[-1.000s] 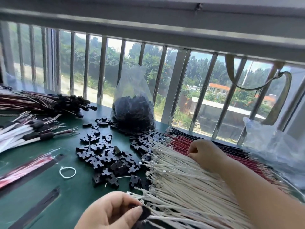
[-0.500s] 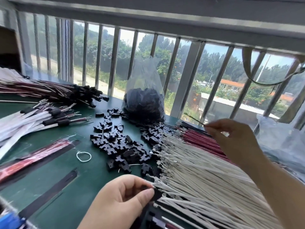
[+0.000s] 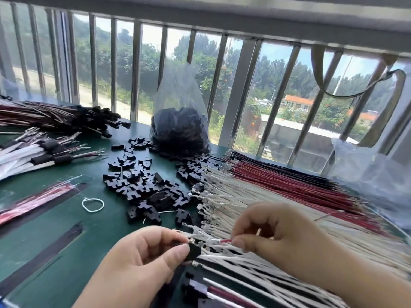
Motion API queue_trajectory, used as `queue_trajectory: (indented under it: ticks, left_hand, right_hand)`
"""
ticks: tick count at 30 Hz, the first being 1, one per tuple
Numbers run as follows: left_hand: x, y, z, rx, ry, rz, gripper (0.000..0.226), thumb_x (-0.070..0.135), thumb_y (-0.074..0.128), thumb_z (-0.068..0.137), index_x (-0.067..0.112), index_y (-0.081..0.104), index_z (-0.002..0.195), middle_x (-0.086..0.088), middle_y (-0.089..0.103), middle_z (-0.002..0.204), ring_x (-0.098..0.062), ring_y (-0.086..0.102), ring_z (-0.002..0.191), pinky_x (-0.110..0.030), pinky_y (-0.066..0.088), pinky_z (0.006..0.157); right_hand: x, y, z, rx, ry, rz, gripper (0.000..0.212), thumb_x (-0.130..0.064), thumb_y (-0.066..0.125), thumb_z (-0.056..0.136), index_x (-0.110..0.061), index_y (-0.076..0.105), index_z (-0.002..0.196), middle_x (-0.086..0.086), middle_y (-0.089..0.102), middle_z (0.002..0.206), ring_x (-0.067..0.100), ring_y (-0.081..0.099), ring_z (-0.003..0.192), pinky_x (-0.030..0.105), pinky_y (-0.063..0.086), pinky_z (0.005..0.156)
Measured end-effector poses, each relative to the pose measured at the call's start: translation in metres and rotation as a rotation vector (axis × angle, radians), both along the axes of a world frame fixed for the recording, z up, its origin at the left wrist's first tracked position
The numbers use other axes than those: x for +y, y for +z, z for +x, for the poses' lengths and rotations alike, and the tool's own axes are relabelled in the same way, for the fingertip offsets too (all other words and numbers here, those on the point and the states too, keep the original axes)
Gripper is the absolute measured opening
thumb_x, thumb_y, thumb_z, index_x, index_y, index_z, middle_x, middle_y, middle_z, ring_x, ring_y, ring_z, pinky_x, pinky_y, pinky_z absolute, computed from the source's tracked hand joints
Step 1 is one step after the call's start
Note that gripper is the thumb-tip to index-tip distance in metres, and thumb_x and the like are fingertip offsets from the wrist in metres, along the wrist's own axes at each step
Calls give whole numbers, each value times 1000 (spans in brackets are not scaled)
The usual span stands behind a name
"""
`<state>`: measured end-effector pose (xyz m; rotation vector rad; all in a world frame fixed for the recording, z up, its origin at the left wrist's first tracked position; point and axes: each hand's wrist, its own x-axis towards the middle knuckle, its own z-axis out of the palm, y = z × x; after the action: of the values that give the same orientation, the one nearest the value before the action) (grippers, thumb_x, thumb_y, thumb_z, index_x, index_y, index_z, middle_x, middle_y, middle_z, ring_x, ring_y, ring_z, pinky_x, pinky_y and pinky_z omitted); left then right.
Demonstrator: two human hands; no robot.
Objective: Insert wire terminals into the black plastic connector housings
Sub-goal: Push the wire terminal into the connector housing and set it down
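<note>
The left hand (image 3: pixel 142 261) pinches a black connector housing (image 3: pixel 193 251) between thumb and forefinger, low in the middle of the view, above the near edge of the green table (image 3: pixel 66 236). A white wire already runs out of that housing toward the right. The right hand (image 3: pixel 273 232) pinches a red wire (image 3: pixel 224 241) between thumb and forefinger, its other fingers curled, and holds the wire's metal terminal (image 3: pixel 210 240) just beside the housing; whether the tip has entered the housing cannot be told (motion blur hides the joint).

Under and behind both hands lies a broad spread of white wires (image 3: pixel 255 218) with crimped ends pointing left, and past it, nearer the window, rows of red wires (image 3: pixel 278 181) and black wires (image 3: pixel 266 162). A loose heap of black housings (image 3: pixel 142 183) sits on the table to the left of the white wires, with a clear plastic bag (image 3: pixel 180 121) of more dark parts standing upright behind it against the window bars (image 3: pixel 135 70). Finished assemblies lie in a bundle (image 3: pixel 55 117) at the far left, with white sleeved cables (image 3: pixel 33 156) nearer. A small white loop (image 3: pixel 93 204) of cord lies alone on the green surface, left of the heap.
</note>
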<state>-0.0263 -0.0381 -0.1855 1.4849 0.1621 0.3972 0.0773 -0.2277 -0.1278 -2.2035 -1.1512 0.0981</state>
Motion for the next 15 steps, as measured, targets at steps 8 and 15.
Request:
queue_trajectory:
  ticks: [8,15]
  left_hand:
    - [2,-8,3,-3,-26,22,17,37,74,60,27,74,74,-5,61,49,-11,52,45,-13,39,44]
    - [5,-10,3,-19,-68,17,30,36,77,48,24,74,75,-7,65,53,-11,52,45,-15,41,45]
  right_hand:
    - [2,0,-11,-87,-17,-97,9,-39,63,84,-46,64,89,-25,62,84,0,56,77,11,42,66]
    - [4,-1,-16,-128,-19,-72,15,-34,66,82,-44,65,92,-29,61,85,2,57,81,14,45,71]
